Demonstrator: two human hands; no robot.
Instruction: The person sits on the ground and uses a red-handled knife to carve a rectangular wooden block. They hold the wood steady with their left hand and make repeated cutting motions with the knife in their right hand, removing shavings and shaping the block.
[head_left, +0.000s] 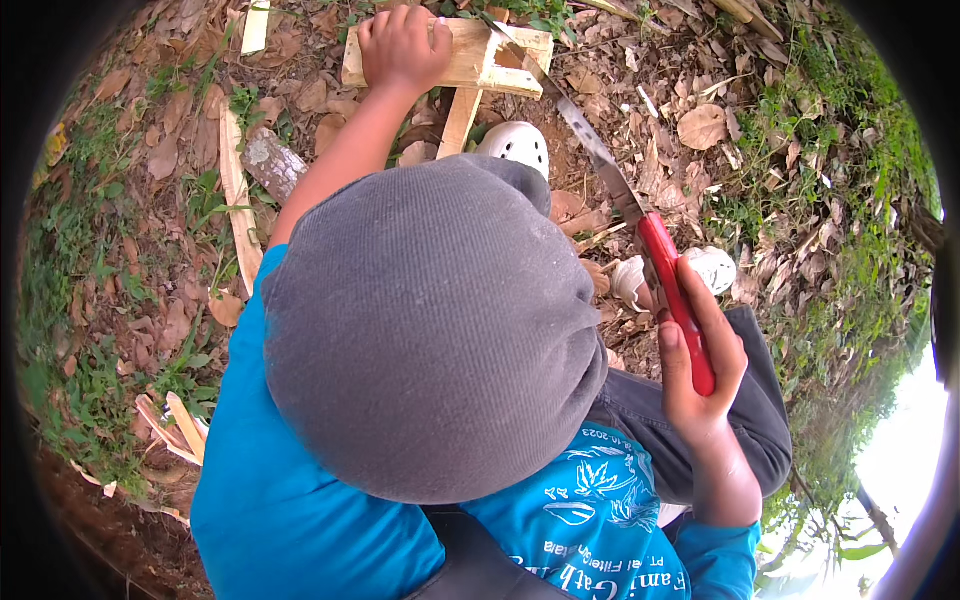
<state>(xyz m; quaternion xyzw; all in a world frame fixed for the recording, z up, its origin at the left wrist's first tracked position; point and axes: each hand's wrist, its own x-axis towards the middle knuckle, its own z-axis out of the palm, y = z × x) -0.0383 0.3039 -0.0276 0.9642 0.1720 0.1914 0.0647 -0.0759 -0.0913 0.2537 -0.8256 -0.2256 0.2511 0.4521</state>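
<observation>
My left hand (403, 48) grips the top of a pale wooden block (468, 55), its fingers curled over the far edge. The block lies crosswise near the top of the head view, and its right end has a notched or split opening. In my right hand (703, 360) is a hand saw with a red handle (672, 290) and a long, narrow, stained blade (590, 140). The blade slants up and left, and its far part crosses the right end of the block. Whether it is cutting into the wood cannot be told.
A pale wood strip (460, 122) runs below the block. White clogs (517, 147) are on my feet. A grey cap (440, 320) hides the middle. To the left lie a long split strip (236, 200), a short log (272, 165) and splinters (185, 425) among dry leaves and grass.
</observation>
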